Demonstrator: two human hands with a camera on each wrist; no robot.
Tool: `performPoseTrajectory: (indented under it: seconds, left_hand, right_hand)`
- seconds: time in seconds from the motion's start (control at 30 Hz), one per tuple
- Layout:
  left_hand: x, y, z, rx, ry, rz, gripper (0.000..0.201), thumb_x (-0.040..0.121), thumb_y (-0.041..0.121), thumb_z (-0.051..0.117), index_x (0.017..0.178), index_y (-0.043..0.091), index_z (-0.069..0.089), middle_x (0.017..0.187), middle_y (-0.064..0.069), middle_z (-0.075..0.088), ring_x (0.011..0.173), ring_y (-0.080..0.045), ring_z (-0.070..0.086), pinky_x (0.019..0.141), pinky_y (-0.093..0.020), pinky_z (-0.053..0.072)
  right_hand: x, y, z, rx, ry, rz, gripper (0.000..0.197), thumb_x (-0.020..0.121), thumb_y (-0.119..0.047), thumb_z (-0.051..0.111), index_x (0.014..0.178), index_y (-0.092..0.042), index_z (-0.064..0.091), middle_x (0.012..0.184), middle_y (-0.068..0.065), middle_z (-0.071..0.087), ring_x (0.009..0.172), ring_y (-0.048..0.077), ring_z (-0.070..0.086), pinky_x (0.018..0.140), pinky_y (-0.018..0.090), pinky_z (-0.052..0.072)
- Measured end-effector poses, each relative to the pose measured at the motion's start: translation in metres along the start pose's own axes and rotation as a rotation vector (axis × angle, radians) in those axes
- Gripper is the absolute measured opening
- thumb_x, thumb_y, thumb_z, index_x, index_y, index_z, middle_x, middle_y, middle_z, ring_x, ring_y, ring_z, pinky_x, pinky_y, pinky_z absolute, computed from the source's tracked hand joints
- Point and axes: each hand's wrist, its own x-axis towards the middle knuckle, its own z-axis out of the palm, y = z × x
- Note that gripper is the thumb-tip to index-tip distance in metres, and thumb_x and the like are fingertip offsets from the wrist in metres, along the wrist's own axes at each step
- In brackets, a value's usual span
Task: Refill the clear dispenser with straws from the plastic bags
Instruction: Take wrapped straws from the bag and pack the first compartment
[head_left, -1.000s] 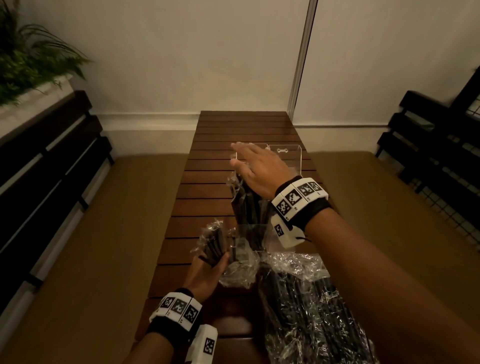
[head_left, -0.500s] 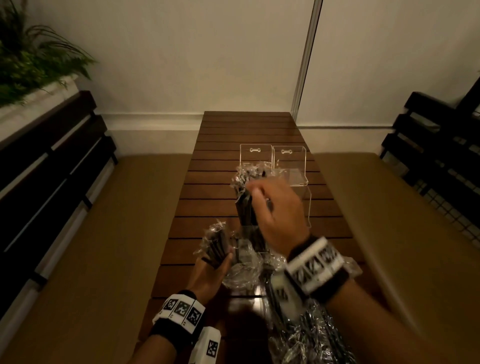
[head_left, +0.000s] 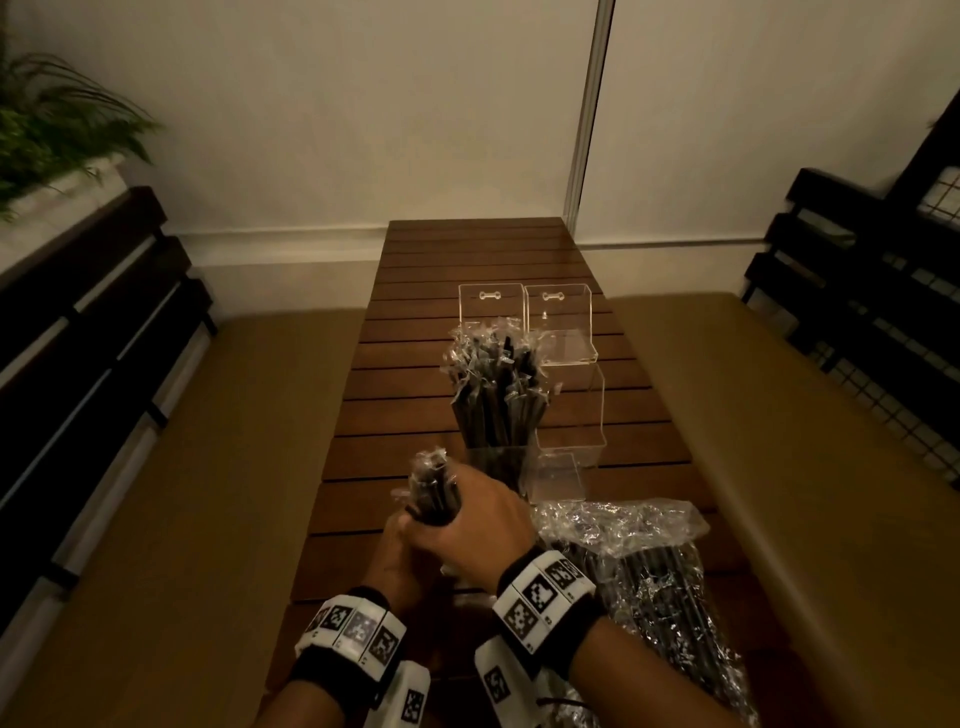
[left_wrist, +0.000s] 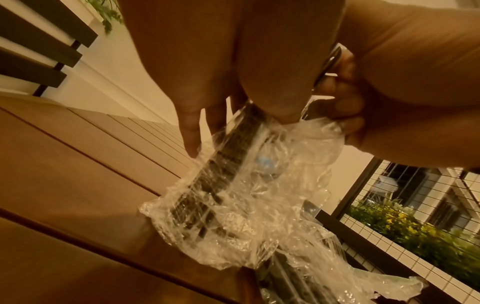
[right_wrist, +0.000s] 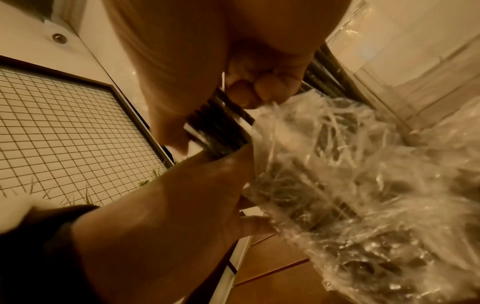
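The clear dispenser (head_left: 563, 332) stands mid-table; its left compartment holds several black wrapped straws (head_left: 493, 395), and the right compartments look empty. In front of it both hands hold one small bundle of black straws (head_left: 434, 488) that pokes up out of a crinkled plastic bag (left_wrist: 259, 195). My left hand (head_left: 400, 527) grips the bundle low from the left, fingers (left_wrist: 192, 131) on the plastic. My right hand (head_left: 460, 501) wraps round the straws from the right, fingers (right_wrist: 259, 90) curled round them just above the bag (right_wrist: 363, 185).
A second, fuller plastic bag of black straws (head_left: 654, 577) lies on the slatted wooden table (head_left: 467, 249) at my right. Tan bench cushions (head_left: 182, 467) flank the table, with dark slatted backrests on both sides. A plant (head_left: 47, 130) sits far left.
My right hand has come back from the top of the straws in the dispenser and closed round the bundle that my left hand was holding. The left hand has barely moved.
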Motion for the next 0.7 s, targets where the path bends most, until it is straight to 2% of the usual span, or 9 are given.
performPoseTrajectory:
  seconds: [0.1, 0.17, 0.27, 0.33, 0.43, 0.5, 0.57, 0.63, 0.7]
  left_hand:
    - [-0.002, 0.009, 0.000, -0.113, 0.013, 0.012, 0.026, 0.084, 0.020, 0.067, 0.110, 0.020, 0.066, 0.118, -0.003, 0.068, 0.112, -0.025, 0.064, 0.099, -0.051, 0.051]
    - [0.000, 0.003, 0.002, -0.111, 0.051, 0.045, 0.031, 0.075, 0.042, 0.062, 0.103, 0.028, 0.066, 0.109, -0.003, 0.071, 0.104, -0.022, 0.067, 0.094, -0.050, 0.054]
    - [-0.002, 0.000, 0.002, -0.047, 0.027, 0.065, 0.036, 0.082, 0.031, 0.061, 0.117, 0.023, 0.060, 0.119, -0.004, 0.068, 0.111, -0.019, 0.065, 0.097, -0.047, 0.053]
    - [-0.002, 0.001, 0.004, -0.146, 0.018, 0.044, 0.023, 0.093, 0.018, 0.061, 0.115, 0.020, 0.062, 0.110, 0.001, 0.070, 0.100, -0.013, 0.068, 0.094, -0.040, 0.056]
    - [-0.009, 0.009, 0.002, -0.109, -0.013, 0.072, 0.022, 0.099, 0.004, 0.052, 0.113, 0.018, 0.061, 0.109, -0.006, 0.069, 0.099, -0.022, 0.068, 0.087, -0.031, 0.055]
    - [-0.012, 0.016, 0.002, -0.161, -0.034, 0.094, 0.021, 0.098, 0.006, 0.054, 0.115, 0.016, 0.060, 0.106, -0.003, 0.070, 0.101, -0.008, 0.067, 0.082, -0.025, 0.054]
    - [-0.014, 0.024, 0.004, -0.107, -0.044, 0.151, 0.023, 0.093, 0.010, 0.061, 0.107, 0.028, 0.056, 0.101, 0.009, 0.065, 0.091, 0.010, 0.062, 0.078, -0.017, 0.049]
    - [-0.019, 0.031, 0.004, -0.127, -0.071, 0.190, 0.031, 0.092, 0.015, 0.064, 0.113, 0.032, 0.048, 0.111, 0.008, 0.061, 0.094, 0.010, 0.060, 0.084, -0.013, 0.050]
    - [-0.022, 0.027, 0.002, -0.135, -0.056, 0.177, 0.049, 0.079, 0.041, 0.068, 0.120, 0.045, 0.041, 0.124, 0.007, 0.059, 0.108, -0.001, 0.060, 0.097, -0.025, 0.052]
  right_hand:
    - [0.004, 0.000, 0.004, 0.064, 0.018, 0.026, 0.020, 0.074, -0.047, 0.069, 0.087, -0.041, 0.056, 0.077, -0.017, 0.062, 0.078, 0.004, 0.062, 0.076, 0.030, 0.054]
    - [0.005, 0.003, 0.007, 0.110, 0.025, 0.048, 0.022, 0.072, -0.045, 0.067, 0.089, -0.034, 0.060, 0.082, -0.012, 0.068, 0.081, 0.008, 0.066, 0.079, 0.036, 0.056]
    - [0.008, 0.005, 0.010, 0.139, 0.028, 0.052, 0.028, 0.073, -0.043, 0.067, 0.097, -0.031, 0.063, 0.086, -0.010, 0.070, 0.082, 0.007, 0.066, 0.081, 0.037, 0.056]
    - [0.009, 0.007, 0.012, 0.131, 0.027, 0.055, 0.031, 0.074, -0.046, 0.067, 0.101, -0.035, 0.058, 0.086, -0.013, 0.068, 0.083, 0.007, 0.066, 0.080, 0.036, 0.056]
    - [0.010, 0.008, 0.017, 0.112, 0.010, 0.063, 0.045, 0.069, -0.058, 0.068, 0.108, -0.039, 0.053, 0.097, -0.017, 0.067, 0.092, 0.005, 0.065, 0.084, 0.035, 0.055]
    - [0.010, 0.010, 0.019, 0.139, 0.050, 0.064, 0.047, 0.070, -0.054, 0.068, 0.112, -0.038, 0.055, 0.101, -0.017, 0.066, 0.095, 0.004, 0.064, 0.086, 0.034, 0.054]
    - [0.010, 0.010, 0.018, 0.186, 0.099, 0.063, 0.033, 0.077, -0.041, 0.069, 0.108, -0.036, 0.058, 0.097, -0.016, 0.066, 0.091, 0.001, 0.063, 0.086, 0.030, 0.052]
    - [0.010, 0.011, 0.016, 0.231, 0.143, 0.053, 0.025, 0.082, -0.033, 0.068, 0.105, -0.036, 0.061, 0.097, -0.016, 0.067, 0.090, -0.001, 0.062, 0.086, 0.026, 0.051]
    - [0.011, 0.011, 0.013, 0.252, 0.174, 0.053, 0.015, 0.085, -0.034, 0.067, 0.100, -0.035, 0.063, 0.093, -0.016, 0.068, 0.088, -0.002, 0.063, 0.084, 0.026, 0.053]
